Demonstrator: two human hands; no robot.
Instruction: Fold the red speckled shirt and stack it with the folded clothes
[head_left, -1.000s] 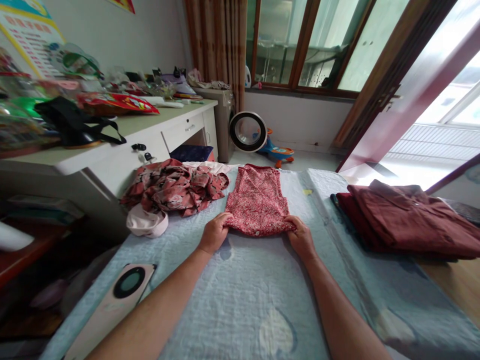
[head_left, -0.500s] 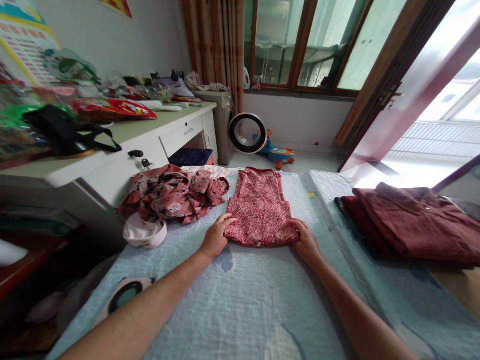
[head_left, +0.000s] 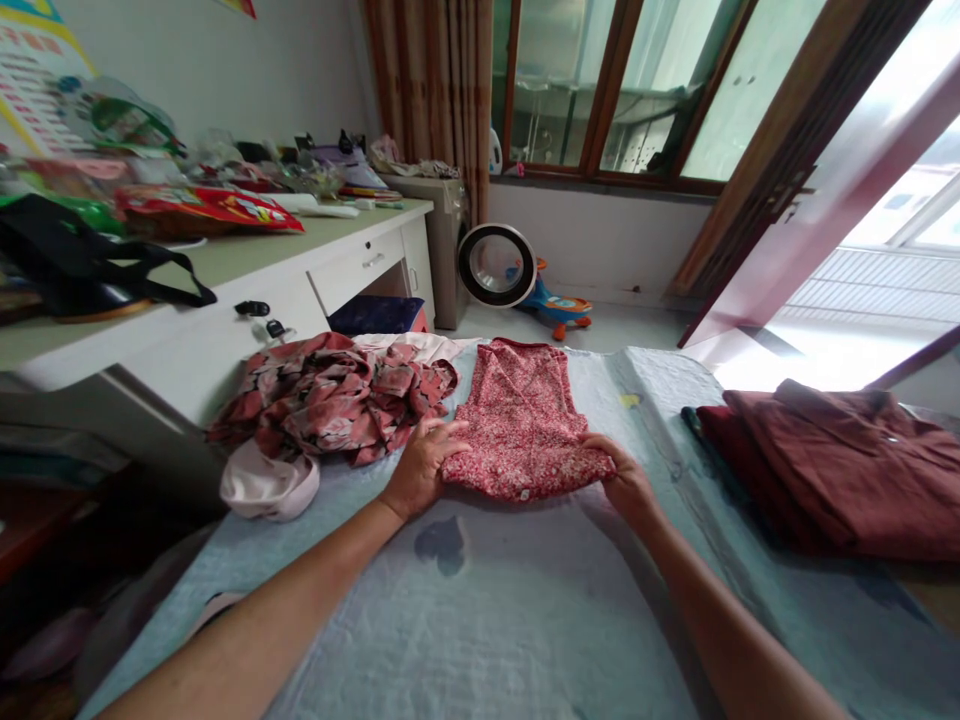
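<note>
Fingers [head_left: 453, 430] of left hand [head_left: 417, 470] and right hand [head_left: 630, 490] pinch the red garment [head_left: 525, 425] at both near corners, arms [head_left: 300, 590] stretched forward.

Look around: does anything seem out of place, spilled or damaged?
Patterned cloth left of the held red garment lies crumpled, unlike the folded stack at right. Behind, a round appliance door hangs open. I see no clear spill or damage.

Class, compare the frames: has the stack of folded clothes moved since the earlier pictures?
No. Judged against the yellow patch on the blue sheet, the stack of folded clothes shows no shift either way; both slide together as the camera shifts.
</note>
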